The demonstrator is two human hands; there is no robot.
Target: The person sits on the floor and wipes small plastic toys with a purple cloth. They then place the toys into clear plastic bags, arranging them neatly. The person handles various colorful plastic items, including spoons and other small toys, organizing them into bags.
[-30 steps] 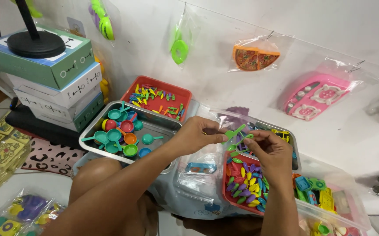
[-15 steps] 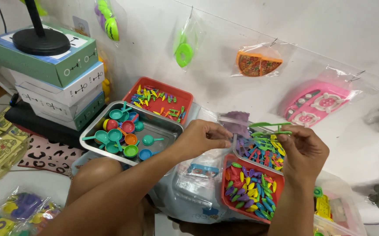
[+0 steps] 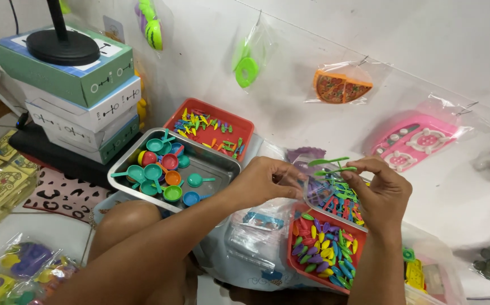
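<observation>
Both forearms reach forward from the lower edge, the left hand [image 3: 267, 182] and right hand [image 3: 383, 189] raised side by side over the red tray [image 3: 298, 262] of coloured petals. Trays crowd the floor beneath; the open room lies above, towards the white wall [image 3: 425, 45]. Left fingertips pinch a clear bag [image 3: 318, 195] while the right grips green stems [image 3: 332, 165], which lie nearly level, long axis left to right, tips towards the left hand.

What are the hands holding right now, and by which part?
Both hands, left hand and right hand, pinch a small clear plastic bag by its top edges; green toy utensils stick out of it.
</observation>
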